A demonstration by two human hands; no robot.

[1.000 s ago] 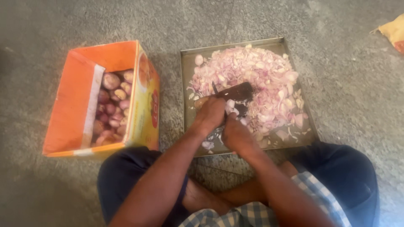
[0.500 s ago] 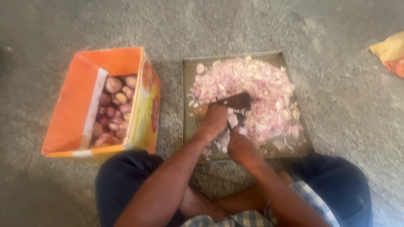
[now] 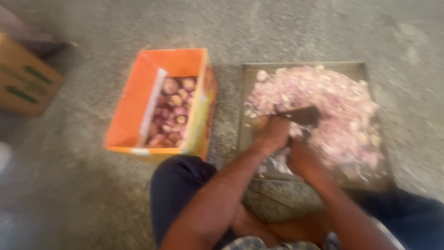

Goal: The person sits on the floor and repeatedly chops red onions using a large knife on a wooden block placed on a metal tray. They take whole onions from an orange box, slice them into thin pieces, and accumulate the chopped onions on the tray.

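A person seated on a concrete floor works over a metal tray heaped with chopped pink onion. The left hand closes around something small and blurred; the right hand grips a dark blade. An orange cardboard box of peeled onions stands just left of the tray.

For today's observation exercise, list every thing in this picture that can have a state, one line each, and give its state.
Orange box: open at the top, partly filled with peeled onions.
Metal tray: flat on the floor, heaped with chopped onion.
Knife: dark blade over the tray, above the chopped pile.
Left hand: closed, over the tray by the blade.
Right hand: closed, beside the left; too blurred to tell what it holds.
Brown carton: on the floor, cut by the frame's left edge.
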